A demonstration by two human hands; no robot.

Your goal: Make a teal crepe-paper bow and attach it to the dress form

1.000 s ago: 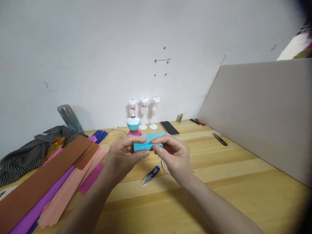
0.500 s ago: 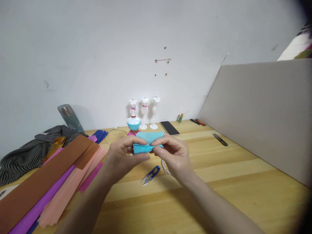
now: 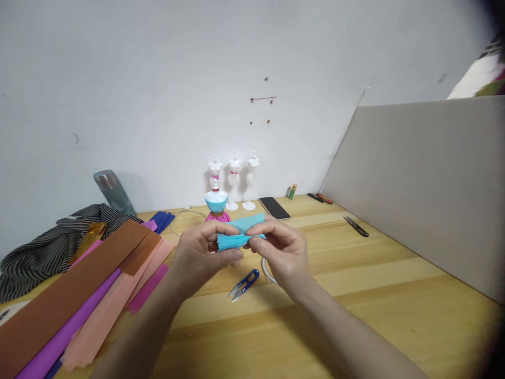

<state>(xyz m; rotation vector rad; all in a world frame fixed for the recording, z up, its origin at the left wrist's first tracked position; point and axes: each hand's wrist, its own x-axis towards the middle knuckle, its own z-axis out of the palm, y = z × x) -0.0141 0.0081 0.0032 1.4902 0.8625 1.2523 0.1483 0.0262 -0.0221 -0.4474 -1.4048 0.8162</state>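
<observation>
Between my hands is a piece of light blue crepe paper (image 3: 232, 241), gathered into fine pleats along its lower part, with a flat flap standing up behind. My left hand (image 3: 203, 250) grips its left side between thumb and fingers. On the right, my right hand (image 3: 282, 250) pinches the pleats with thumb and forefinger. Below them on the table lie blue-handled thread snips (image 3: 244, 285), blades apart. A white ring, perhaps a tape roll (image 3: 267, 270), is partly hidden by my right hand. Behind the paper stands a small dress form (image 3: 216, 202) in a blue top and pink skirt.
Three white mini dress forms (image 3: 234, 176) stand by the wall, near a phone (image 3: 275, 208) and a green spool (image 3: 292, 191). Coloured paper strips (image 3: 79, 284), striped cloth (image 3: 39, 247) and a bottle (image 3: 114, 191) fill the left. Dark scissors (image 3: 356, 226) lie near the right-hand panel.
The blue paper's upright flap has tilted, its left side now lower, and more of the pink skirt behind shows. Both hands keep hold of the paper, almost in the same place.
</observation>
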